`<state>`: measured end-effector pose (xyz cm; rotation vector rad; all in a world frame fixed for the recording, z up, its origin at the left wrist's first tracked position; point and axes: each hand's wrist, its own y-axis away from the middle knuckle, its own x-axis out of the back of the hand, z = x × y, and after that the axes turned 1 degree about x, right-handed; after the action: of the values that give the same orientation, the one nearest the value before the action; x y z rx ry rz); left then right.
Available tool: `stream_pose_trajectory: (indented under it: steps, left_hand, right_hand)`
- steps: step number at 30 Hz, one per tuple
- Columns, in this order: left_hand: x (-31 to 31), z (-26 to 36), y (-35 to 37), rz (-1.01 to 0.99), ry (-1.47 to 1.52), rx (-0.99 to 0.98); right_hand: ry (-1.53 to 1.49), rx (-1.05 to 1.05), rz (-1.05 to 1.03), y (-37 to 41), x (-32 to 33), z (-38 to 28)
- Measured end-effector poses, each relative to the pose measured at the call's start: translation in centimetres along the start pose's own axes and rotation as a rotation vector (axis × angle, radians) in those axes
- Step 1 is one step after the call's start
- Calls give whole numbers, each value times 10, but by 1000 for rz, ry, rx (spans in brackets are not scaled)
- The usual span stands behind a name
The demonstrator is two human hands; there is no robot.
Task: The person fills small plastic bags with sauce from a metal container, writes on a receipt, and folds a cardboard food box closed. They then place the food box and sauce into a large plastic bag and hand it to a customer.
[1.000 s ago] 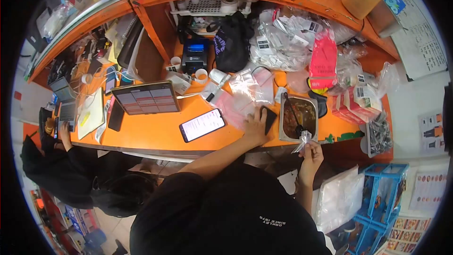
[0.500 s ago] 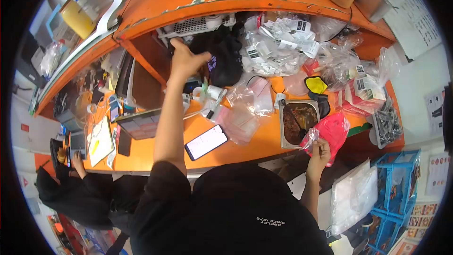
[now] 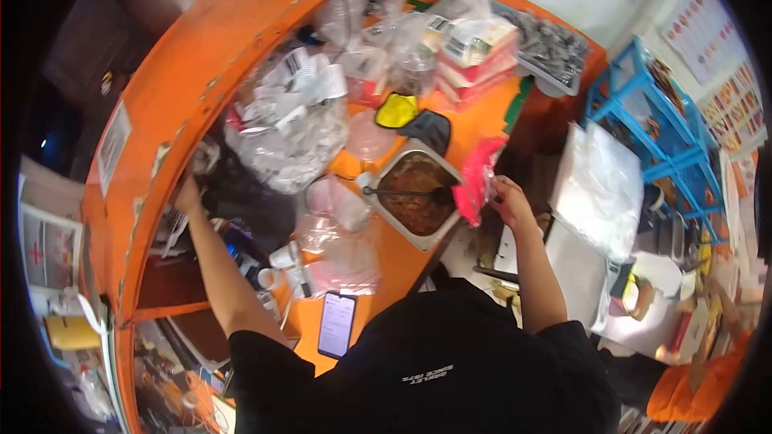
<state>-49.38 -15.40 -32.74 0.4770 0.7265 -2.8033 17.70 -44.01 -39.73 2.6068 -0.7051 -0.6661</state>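
Observation:
My right hand (image 3: 511,202) pinches the edge of a bright pink plastic bag (image 3: 477,183) beside a metal food pan (image 3: 396,227). The pan holds a brown, saucy dish (image 3: 412,213), and a black-handled utensil (image 3: 398,192) lies across it. My left hand (image 3: 187,194) reaches under the orange shelf, near a dark bag-like bundle (image 3: 249,197). Its fingers are mostly hidden by the shelf edge and blurred. Between my arms a lit phone (image 3: 336,325) lies on the orange counter.
A clear bag of printed labels (image 3: 293,124) fills the shelf space. Behind the pan are a yellow-and-black pouch (image 3: 396,111), red-and-white packs (image 3: 476,56) and a tray of dark wrapped items (image 3: 547,44). Blue crates (image 3: 643,112) stand right. A person's orange sleeve (image 3: 696,386) shows lower right.
My view has swung to the right. My left hand, earlier spread above the dark bundle, has gone deeper under the shelf edge. The pink bag remains in my right hand.

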Motion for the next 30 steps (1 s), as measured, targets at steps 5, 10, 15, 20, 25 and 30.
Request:
stream_pose_trajectory:
  steps: [5,10,15,20,25,30]
  left_hand:
    - [-48,43,15,30,-1532,-430]
    - [90,-45,-84,-410,-1426,-288]
    - [-31,37,-33,-309,-2049,263]
    - [-77,75,101,228,-1730,-195]
    - [-260,109,232,-209,-753,-76]
    - [-347,56,288,-700,-513,11]
  right_hand:
    - [45,-21,-127,-17,-7,-3]
    - [-79,-102,-350,3,-26,-44]
    - [276,-103,-410,20,-50,-42]
    - [532,139,-113,14,-46,-35]
    - [641,425,-134,20,-70,-54]
    - [666,52,-345,-21,-58,-30]
